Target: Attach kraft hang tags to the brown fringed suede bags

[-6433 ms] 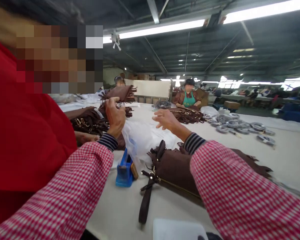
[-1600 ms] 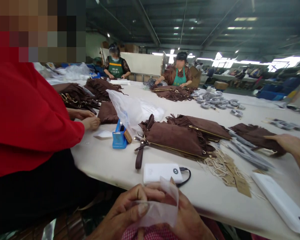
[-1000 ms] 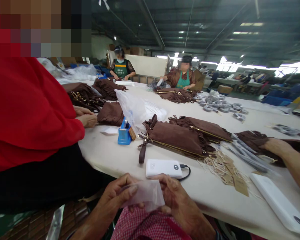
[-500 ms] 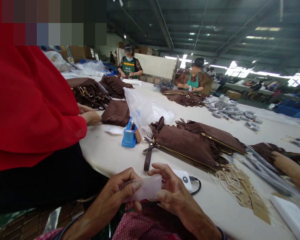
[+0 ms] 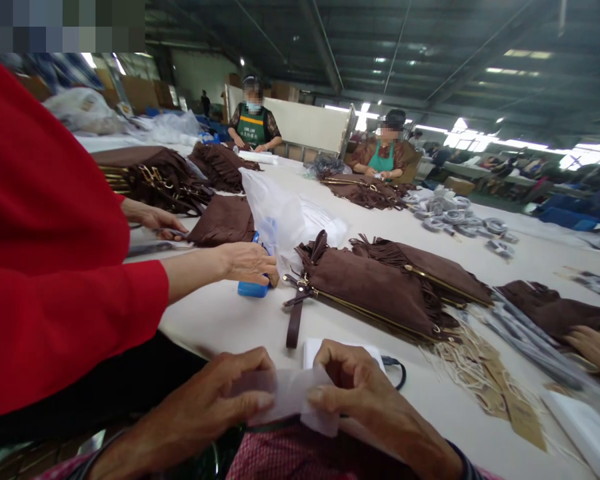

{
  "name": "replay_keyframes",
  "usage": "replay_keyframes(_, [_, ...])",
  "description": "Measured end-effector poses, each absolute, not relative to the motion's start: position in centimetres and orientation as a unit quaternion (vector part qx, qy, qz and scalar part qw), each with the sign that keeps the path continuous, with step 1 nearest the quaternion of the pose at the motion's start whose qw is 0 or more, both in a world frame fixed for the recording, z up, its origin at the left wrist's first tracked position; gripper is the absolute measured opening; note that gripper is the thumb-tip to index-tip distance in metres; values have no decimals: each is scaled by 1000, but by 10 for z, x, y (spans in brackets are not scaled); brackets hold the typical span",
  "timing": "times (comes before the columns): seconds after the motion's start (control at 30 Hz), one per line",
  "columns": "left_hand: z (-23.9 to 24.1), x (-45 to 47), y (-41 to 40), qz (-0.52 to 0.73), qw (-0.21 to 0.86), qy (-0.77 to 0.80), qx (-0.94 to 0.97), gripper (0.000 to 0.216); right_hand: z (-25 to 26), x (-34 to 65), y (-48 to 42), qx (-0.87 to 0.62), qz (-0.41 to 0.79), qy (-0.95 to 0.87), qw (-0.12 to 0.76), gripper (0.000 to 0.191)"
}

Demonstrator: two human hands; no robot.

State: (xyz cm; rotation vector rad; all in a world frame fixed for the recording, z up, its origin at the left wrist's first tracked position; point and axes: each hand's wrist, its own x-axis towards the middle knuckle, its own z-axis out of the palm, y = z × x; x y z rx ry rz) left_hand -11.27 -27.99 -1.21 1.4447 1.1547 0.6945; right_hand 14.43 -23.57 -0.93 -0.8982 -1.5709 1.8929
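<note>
Both hands, left (image 5: 205, 410) and right (image 5: 365, 400), pinch a small clear plastic bag (image 5: 293, 397) just before the white power bank (image 5: 345, 350) at the tabletop (image 5: 220, 320) edge; the bag looks thin, limp and slippery, best gripped by its edges.

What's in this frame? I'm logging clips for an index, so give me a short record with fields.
setting: workshop hall, long white table
left hand: pinches small clear plastic bag
right hand: pinches the same bag's other edge
just beyond: white power bank
table middle: brown fringed bags, paper tags
neighbour: red sleeve, hand on blue dispenser
far side: two people in green aprons
</note>
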Motion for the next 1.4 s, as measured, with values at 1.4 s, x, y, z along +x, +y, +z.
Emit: replay_keyframes(1.4, [-8, -26, -175, 396, 325, 406, 756, 11, 48, 238, -91, -465, 273, -763, 357, 18])
